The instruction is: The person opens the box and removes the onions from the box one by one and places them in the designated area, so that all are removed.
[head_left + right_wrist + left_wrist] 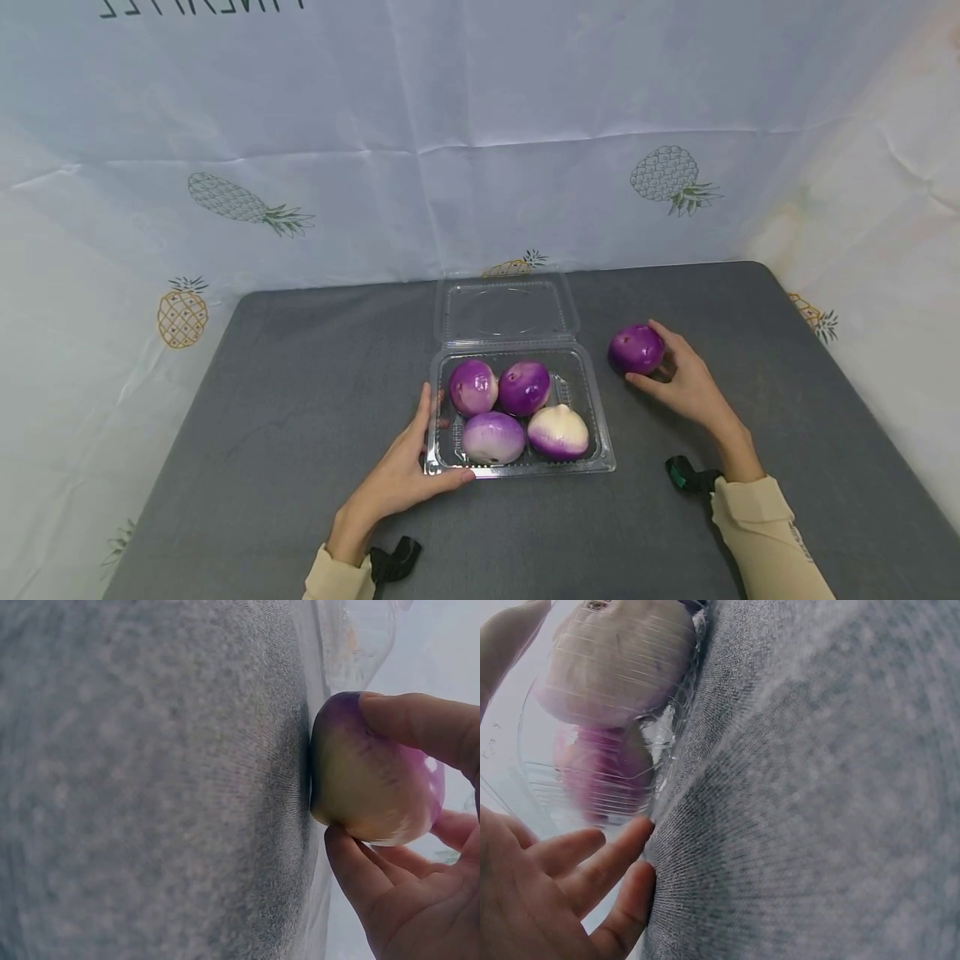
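A clear plastic clamshell box (pixel 521 472) stands on the table, its lid (pixel 506 308) folded back. Several purple-and-white turnips (pixel 493 438) lie inside it; one (pixel 558 432) shows its pale end upward. My left hand (pixel 397 471) spreads around the box's front left corner, thumb at the front edge and fingers along the left side. In the left wrist view, its fingers (pixel 604 874) are fairly straight beside the box wall. To the right of the box, my right hand (pixel 686 383) holds another turnip (pixel 634 348) between thumb and fingers. In the right wrist view, this turnip (pixel 375 772) is at the table surface.
The dark grey table (pixel 322 367) has rounded far corners. Behind it hangs a pale cloth (pixel 525 83) printed with pineapples, which also covers both sides. A black wrist mount (pixel 690 477) sits by the right cuff, another (pixel 397 560) by the left.
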`<state>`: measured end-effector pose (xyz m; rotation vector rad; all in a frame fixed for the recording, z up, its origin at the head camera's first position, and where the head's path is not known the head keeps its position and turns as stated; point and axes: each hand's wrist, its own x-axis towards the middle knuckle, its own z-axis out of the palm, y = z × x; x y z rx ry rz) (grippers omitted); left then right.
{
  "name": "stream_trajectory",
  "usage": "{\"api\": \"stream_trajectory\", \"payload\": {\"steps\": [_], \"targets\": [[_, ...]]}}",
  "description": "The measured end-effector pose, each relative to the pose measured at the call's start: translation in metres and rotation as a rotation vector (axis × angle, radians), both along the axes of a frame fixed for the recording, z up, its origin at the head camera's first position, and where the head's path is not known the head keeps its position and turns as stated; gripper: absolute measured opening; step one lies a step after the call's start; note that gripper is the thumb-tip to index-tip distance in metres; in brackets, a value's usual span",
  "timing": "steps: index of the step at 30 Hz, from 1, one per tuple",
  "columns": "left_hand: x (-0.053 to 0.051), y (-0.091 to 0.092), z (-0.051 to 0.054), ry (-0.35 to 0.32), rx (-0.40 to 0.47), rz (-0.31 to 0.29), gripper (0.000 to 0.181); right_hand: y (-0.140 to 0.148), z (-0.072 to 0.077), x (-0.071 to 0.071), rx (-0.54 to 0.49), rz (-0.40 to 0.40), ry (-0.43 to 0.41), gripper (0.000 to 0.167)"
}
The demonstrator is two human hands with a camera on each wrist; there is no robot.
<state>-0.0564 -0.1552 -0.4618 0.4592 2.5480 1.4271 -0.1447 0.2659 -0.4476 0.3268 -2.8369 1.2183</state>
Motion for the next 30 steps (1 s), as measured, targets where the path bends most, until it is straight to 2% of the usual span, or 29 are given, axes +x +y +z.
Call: {"api": "stream_trajectory", "payload": {"steps": [5, 12, 17, 30], "targets": [[0.0, 0.0, 0.0, -0.006, -0.003, 0.001, 0.133, 0.001, 0.0, -0.001, -0.018, 0.01, 0.014, 0.09], [0.0, 0.0, 0.0, -0.015, -0.018, 0.016, 0.134, 0.003, 0.0, -0.001, 0.03, -0.008, 0.094, 0.084], [0.0, 0.0, -0.001, -0.008, -0.02, 0.012, 0.134, 0.003, 0.001, 0.0, 0.027, -0.014, 0.115, 0.08], [0.0, 0.0, -0.002, -0.003, -0.027, 0.014, 0.134, -0.019, 0.027, 0.013, -0.058, -0.07, 0.173, 0.072]]}}
